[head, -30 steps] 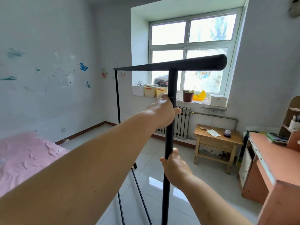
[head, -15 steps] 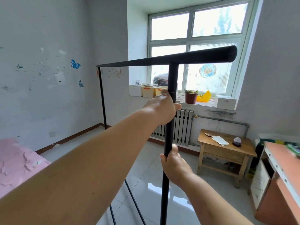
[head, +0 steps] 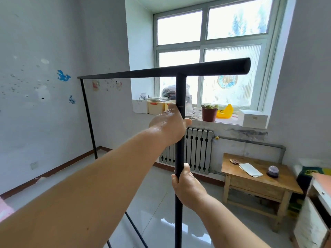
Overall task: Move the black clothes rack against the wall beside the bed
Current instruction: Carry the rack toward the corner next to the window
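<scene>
Head view: a pink bed corner (head: 4, 211), maybe, peeks in far left. Left hand (head: 169, 125) wraps the black clothes rack (head: 180, 97) pole up high; right hand (head: 188, 187) squeezes it lower. Wooden table (head: 250, 183) stands right.

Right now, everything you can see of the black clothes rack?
The black clothes rack looks like thin matte metal tubing: a top bar, a near upright joined to it in a T, a far upright at the left end, and base rails near the floor. It stands upright and bare, with no clothes on it. The left hand grips the near upright high, the right hand lower. Its feet are out of view.
</scene>
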